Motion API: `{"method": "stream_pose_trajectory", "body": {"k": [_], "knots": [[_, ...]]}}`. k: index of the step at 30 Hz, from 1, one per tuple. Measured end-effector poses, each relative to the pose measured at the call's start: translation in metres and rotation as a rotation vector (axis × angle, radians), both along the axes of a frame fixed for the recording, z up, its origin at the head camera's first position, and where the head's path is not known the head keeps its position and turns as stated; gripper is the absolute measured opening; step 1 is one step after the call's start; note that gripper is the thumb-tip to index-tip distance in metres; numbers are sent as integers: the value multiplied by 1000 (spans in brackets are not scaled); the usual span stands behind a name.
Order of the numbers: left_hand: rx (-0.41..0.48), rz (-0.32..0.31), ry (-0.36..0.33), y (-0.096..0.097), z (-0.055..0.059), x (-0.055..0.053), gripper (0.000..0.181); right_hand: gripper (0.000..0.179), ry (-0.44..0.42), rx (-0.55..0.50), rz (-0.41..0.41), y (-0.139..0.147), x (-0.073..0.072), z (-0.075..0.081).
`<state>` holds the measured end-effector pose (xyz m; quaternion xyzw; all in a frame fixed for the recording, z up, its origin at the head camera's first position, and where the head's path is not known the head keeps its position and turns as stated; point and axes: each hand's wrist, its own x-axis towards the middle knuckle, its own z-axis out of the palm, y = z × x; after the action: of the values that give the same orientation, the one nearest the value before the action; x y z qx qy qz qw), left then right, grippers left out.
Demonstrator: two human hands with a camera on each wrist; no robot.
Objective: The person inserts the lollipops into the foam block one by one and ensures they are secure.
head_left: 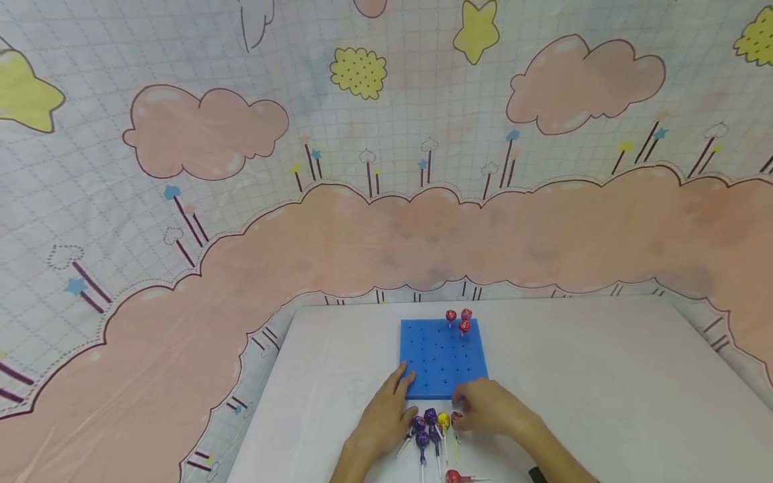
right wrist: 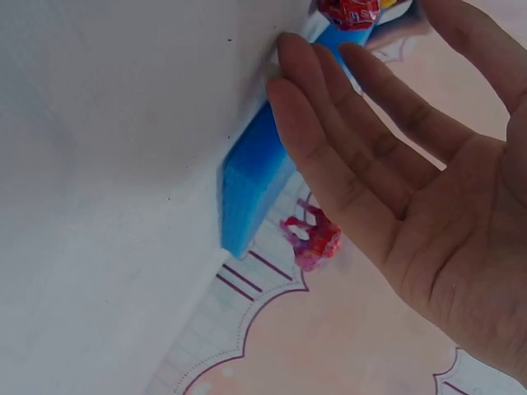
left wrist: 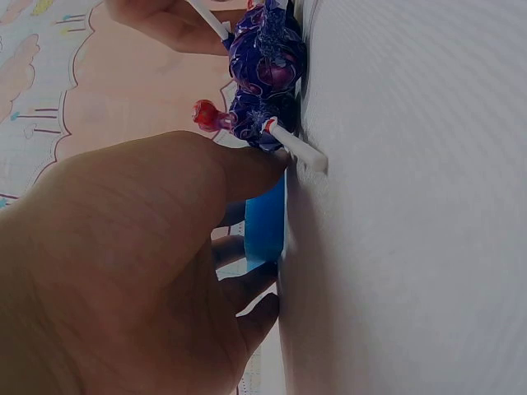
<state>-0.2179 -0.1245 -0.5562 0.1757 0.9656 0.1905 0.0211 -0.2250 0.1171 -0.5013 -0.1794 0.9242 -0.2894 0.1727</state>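
Note:
A blue pegboard (head_left: 443,359) with rows of small holes lies flat on the table, and several red-wrapped lollipops (head_left: 464,326) stand in its far right corner. My left hand (head_left: 383,416) rests at the board's near left edge, fingers extended, thumb beside several purple-wrapped lollipops (head_left: 422,439). In the left wrist view their wrappers (left wrist: 268,62) show just past the thumb. My right hand (head_left: 486,406) is at the near right corner, its fingertips right by a red lollipop (head_left: 456,417). The right wrist view shows its fingers (right wrist: 354,156) loosely extended, with that lollipop's head (right wrist: 350,11) beyond them.
A yellow lollipop (head_left: 443,420) lies between the purple ones and the red one by my right hand. Another red lollipop (head_left: 453,476) lies nearer the front. A small black object (head_left: 537,474) sits beside my right forearm. A patterned cloth (head_left: 423,235) hangs behind the white table (head_left: 580,376).

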Motion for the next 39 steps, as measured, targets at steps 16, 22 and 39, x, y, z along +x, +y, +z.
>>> {"method": "stream_pose_trajectory", "body": {"k": [16, 22, 39], "knots": [[2, -15, 15, -2, -2, 1, 64, 12, 17, -55, 40, -3, 1, -12], [-13, -16, 9, -2, -1, 1, 64, 12, 0, -60, 30, -4, 0, -14], [-26, -15, 13, -2, 1, 2, 64, 15, 19, -93, 66, 0, -4, -13]]}}
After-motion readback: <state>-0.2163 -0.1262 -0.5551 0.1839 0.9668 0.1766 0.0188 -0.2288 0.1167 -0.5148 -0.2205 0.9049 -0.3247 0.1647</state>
